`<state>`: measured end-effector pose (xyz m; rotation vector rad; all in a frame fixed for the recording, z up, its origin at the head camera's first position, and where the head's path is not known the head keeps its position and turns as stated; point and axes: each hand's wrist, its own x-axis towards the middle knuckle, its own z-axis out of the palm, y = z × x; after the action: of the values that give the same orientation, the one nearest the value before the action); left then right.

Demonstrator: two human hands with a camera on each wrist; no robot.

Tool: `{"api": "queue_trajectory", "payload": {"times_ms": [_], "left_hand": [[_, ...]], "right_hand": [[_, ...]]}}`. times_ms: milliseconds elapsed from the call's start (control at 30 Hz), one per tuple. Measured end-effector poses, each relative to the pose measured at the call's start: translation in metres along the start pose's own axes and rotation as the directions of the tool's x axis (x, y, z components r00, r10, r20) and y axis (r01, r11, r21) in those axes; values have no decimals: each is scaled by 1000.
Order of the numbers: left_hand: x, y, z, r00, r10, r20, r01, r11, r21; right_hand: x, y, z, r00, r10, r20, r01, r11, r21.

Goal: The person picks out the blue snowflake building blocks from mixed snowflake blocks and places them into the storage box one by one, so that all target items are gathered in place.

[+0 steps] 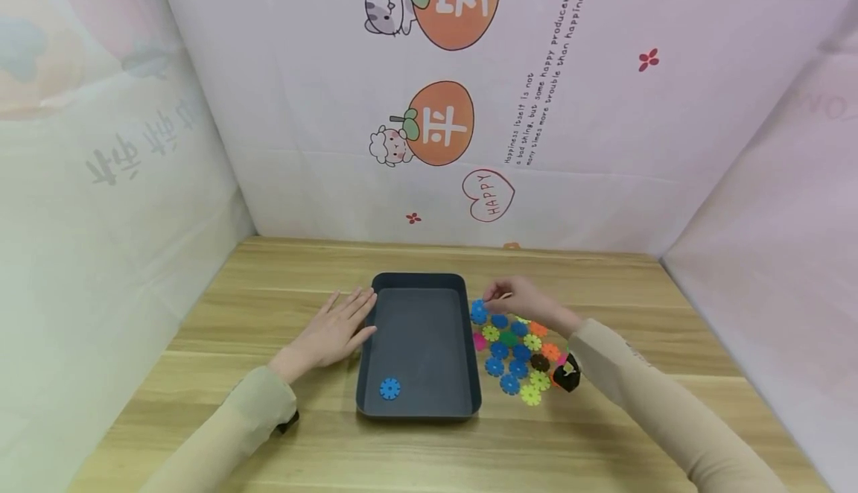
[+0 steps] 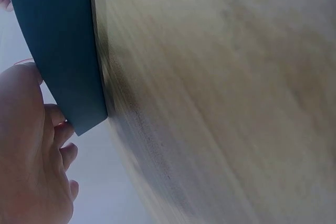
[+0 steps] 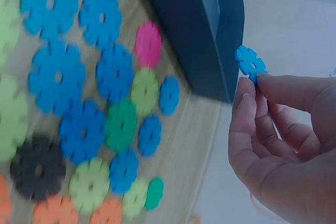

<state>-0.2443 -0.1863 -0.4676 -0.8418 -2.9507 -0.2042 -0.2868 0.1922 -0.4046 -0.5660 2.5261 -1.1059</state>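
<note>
My right hand (image 1: 523, 301) pinches a blue notched plastic disc (image 3: 251, 61) between thumb and fingertips, up beside the tray's right wall. A dark grey rectangular tray (image 1: 422, 344) stands in the middle of the table. One blue disc (image 1: 389, 389) lies inside it, near the front left corner. With fingers fairly straight, my left hand (image 1: 331, 333) rests against the tray's left rim. In the left wrist view, the tray's outer wall (image 2: 58, 45) rises beside the fingers. Below the right hand, several loose discs lie on the wood, among them a green disc (image 3: 121, 124) and a black disc (image 3: 38, 167).
The wooden table (image 1: 308, 255) meets a white printed cloth (image 1: 322, 180) at its back edge, and similar cloth closes both sides. Yellow-green discs (image 1: 531, 395) spread at the front of the pile, with an orange disc (image 1: 550, 351) close to the right forearm.
</note>
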Motion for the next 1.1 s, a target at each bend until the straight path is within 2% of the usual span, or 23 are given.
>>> {"api": "queue_trajectory", "payload": {"times_ms": [333, 767, 1100], "left_hand": [[0, 0, 1, 1000, 2, -11, -2, 1000, -5], [2, -1, 3, 1000, -17, -1, 17, 1000, -8], [1, -2, 3, 1000, -13, -1, 13, 1000, 4]], "right_hand": [[16, -29, 41, 985, -122, 122, 118, 992, 40], [35, -62, 93, 962, -123, 243, 133, 991, -27], [45, -67, 116, 960, -73, 270, 88, 995, -43]]}}
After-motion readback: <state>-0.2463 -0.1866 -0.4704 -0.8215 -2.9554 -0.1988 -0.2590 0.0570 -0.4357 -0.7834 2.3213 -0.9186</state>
